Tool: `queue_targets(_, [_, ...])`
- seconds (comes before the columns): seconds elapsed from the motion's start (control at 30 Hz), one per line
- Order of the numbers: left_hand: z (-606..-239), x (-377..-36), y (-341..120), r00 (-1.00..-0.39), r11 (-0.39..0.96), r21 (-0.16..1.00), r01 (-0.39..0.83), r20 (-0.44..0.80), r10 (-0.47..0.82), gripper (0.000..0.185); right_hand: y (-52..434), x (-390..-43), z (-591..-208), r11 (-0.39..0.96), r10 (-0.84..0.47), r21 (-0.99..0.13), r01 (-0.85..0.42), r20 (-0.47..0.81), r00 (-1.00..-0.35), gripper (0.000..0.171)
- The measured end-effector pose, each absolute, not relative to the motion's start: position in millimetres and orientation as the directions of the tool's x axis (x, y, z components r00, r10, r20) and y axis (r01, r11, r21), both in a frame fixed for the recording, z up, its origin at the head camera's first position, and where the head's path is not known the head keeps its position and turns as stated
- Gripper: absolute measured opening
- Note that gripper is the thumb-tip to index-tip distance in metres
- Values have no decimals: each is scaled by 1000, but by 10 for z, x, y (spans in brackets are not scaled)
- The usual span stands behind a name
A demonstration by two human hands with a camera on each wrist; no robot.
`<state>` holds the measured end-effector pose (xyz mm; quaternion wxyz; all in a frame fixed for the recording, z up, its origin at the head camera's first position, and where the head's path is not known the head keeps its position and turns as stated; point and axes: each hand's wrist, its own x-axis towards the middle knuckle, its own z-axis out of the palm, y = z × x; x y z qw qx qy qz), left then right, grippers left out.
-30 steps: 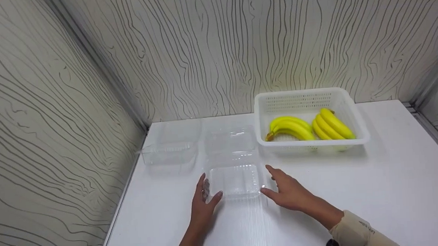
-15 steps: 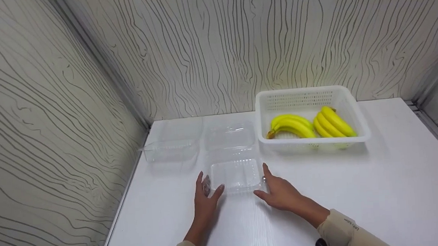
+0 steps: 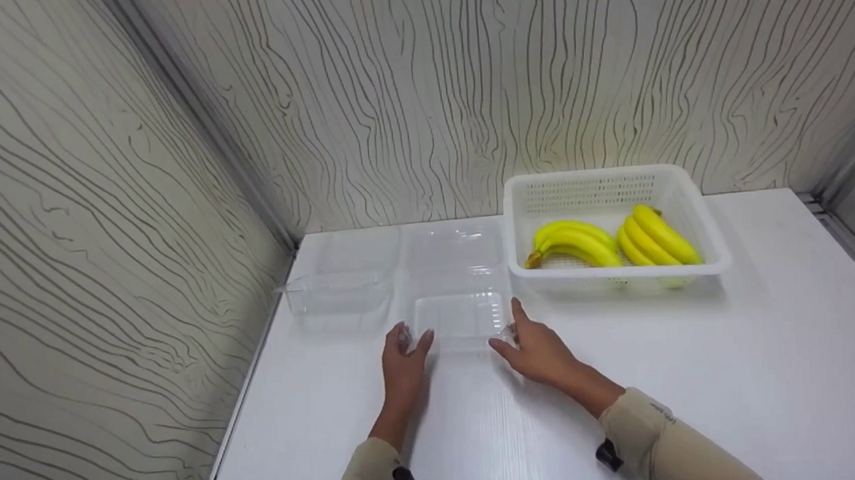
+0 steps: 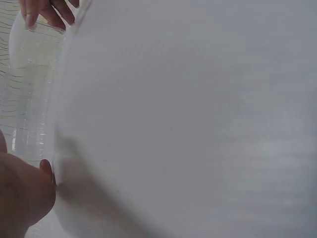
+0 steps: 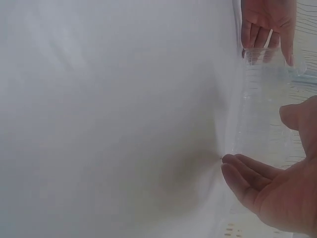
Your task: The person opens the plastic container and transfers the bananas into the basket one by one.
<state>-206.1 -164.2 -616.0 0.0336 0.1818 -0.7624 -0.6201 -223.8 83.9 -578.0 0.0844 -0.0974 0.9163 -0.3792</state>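
Note:
A clear plastic clamshell box (image 3: 457, 315) lies with its lid laid open toward the back wall in the head view. My left hand (image 3: 405, 369) touches its near left corner, fingers along the side and thumb at the front. At the near right corner, my right hand (image 3: 547, 351) touches the box in the same way. Fairly straight fingers and a thumb held well apart from them show on the right hand (image 5: 282, 183) in the right wrist view. A second clear clamshell box (image 3: 339, 296), lid raised back, stands to the left.
A white perforated basket (image 3: 619, 274) stands at the back right, holding two bunches of bananas (image 3: 578, 243). Wood-grain panels (image 3: 420, 101) rise behind and to the left of the white table (image 3: 697, 350).
Both hands have moved away from me, toward the back, and the middle box has slid with them. The right hand has also come closer to the box. Basket and left box stay put.

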Motion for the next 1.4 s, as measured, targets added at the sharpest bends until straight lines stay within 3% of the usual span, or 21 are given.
queue_targets(0.53, [-6060, -2375, -1639, -919, 120, 965, -233, -178, -353, 83, 671, -2524, -5770, 633, -209, -771, -73, -79, -975, 94])
queue_targets(0.83, [-5925, -2503, -1624, -916, 55, 965, -257, -225, -333, 92, 652, -2657, -5713, 612, -206, -791, -11, -146, -968, 98])
queue_targets(1.07, [-5908, -2511, -1582, -913, 58, 962, -268, -235, -333, 98, 698, -2692, -5712, 601, -196, -799, 22, -174, -965, 102])
queue_targets(1.4, [-5961, -2460, -1573, -918, 60, 957, -283, -252, -308, 92, 801, -2669, -5732, 591, -249, -807, 18, -204, -947, 111])
